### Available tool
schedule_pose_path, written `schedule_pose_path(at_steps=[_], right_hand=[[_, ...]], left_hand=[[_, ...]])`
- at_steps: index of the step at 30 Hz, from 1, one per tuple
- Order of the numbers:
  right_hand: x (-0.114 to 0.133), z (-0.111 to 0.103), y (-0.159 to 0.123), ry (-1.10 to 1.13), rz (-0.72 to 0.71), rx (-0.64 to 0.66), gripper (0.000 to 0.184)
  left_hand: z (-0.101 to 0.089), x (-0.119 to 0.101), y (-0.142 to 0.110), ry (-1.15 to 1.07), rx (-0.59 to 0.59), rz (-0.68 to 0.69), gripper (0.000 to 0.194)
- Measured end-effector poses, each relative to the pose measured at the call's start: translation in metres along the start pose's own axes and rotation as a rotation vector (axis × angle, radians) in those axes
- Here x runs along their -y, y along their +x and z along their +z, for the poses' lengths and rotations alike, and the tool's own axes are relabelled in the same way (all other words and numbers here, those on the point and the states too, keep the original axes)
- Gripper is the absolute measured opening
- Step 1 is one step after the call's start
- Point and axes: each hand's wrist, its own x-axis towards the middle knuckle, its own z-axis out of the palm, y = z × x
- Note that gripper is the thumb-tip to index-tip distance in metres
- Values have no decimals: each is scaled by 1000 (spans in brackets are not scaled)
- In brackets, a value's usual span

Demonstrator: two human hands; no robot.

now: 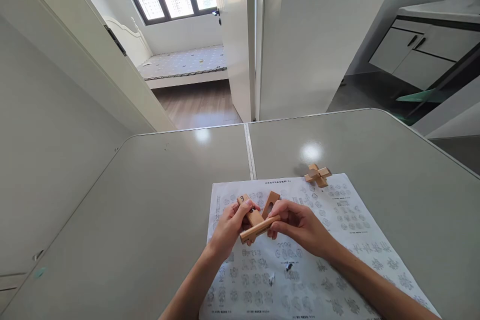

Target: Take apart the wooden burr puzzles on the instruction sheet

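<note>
My left hand [229,226] is closed round a wooden puzzle piece [254,217], a light brown block with a dark mark near its upper end. My right hand [297,222] pinches the end of a slim wooden puzzle bar [257,230], which lies across the lower part of the left hand's piece. Between the hands, another wooden piece with a slot [270,203] leans up behind the bar; how it joins the others is hidden. Below the hands lies a large printed sheet [258,262] covered in small puzzle diagrams.
An assembled cross-shaped wooden puzzle [318,175] sits at the sheet's upper right edge. The sheet lies on a grey-green table [168,200] with a pale seam and light rim. Small dark scraps [289,266] lie on the sheet. Beyond are an open door [236,35] and a bed [183,62].
</note>
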Motion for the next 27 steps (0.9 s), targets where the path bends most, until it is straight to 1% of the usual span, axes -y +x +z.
schedule_pose_path(at_steps=[5, 12, 15, 17, 20, 23, 27], right_hand=[[-2, -1, 0, 10, -5, 12, 8], [1, -5, -1, 88, 23, 89, 7], [0, -6, -1, 108, 23, 97, 7], [-1, -6, -1, 97, 11, 82, 7], [-2, -6, 0, 69, 1, 55, 7], [-2, -6, 0, 88, 7, 48, 8], [0, -5, -2, 164, 69, 154, 11]], left_hand=[[0, -1, -1, 14, -19, 18, 44], [0, 0, -2, -22, 43, -8, 44], [0, 0, -2, -29, 46, -19, 43], [1, 0, -2, -31, 32, -17, 43], [1, 0, -3, -14, -18, -1, 45], [2, -1, -3, 2, -47, 18, 47], [0, -1, 0, -15, 8, -49, 46]])
